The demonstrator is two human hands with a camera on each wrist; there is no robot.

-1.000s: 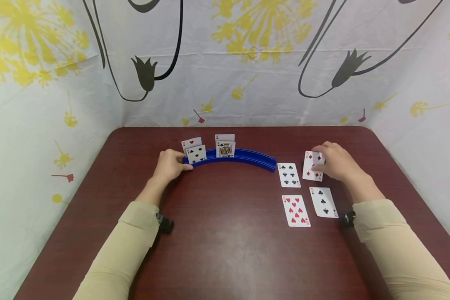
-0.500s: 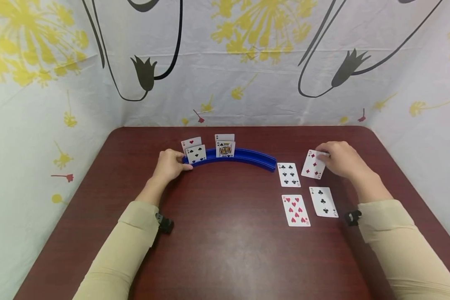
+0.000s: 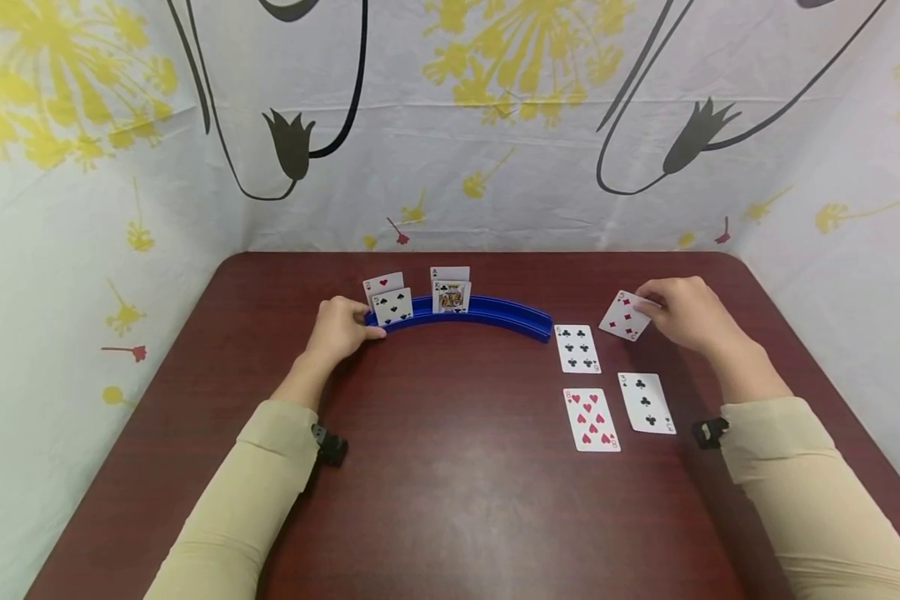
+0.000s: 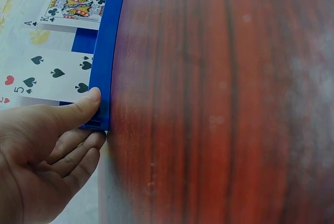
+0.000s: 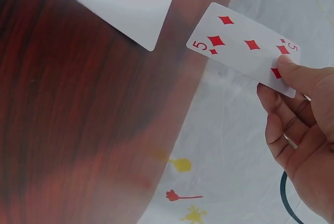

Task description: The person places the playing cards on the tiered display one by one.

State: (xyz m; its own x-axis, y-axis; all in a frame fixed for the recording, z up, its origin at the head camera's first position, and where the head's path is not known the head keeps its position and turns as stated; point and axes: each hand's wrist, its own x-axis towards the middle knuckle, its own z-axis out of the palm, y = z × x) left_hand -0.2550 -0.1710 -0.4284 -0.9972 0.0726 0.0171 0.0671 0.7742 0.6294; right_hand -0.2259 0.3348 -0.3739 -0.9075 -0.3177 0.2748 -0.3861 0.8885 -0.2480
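At the left end of a curved blue card holder point(image 3: 506, 313), my left hand point(image 3: 334, 332) pinches it between thumb and fingers. In its slots stand a five of spades point(image 4: 55, 73) in front of a heart card point(image 3: 380, 284), and a king of clubs point(image 4: 75, 8) in front of a black ace point(image 3: 450, 272). My right hand point(image 3: 690, 312) pinches a five of diamonds point(image 5: 237, 46) by one end, thumb on its face. That card is tilted, face visible, near the far right of the table. The holder's right half carries no cards.
A six of clubs point(image 3: 577, 349) lies face up by the holder's right end. Nearer are an eight of hearts point(image 3: 592, 421) and a three of clubs point(image 3: 647, 403). Patterned white cloth point(image 3: 540, 192) hangs behind the dark red table point(image 3: 450, 500).
My right hand has lifted the five of diamonds from its spot beside the six of clubs and moved slightly away, turning the card. The left hand and holder stay put.
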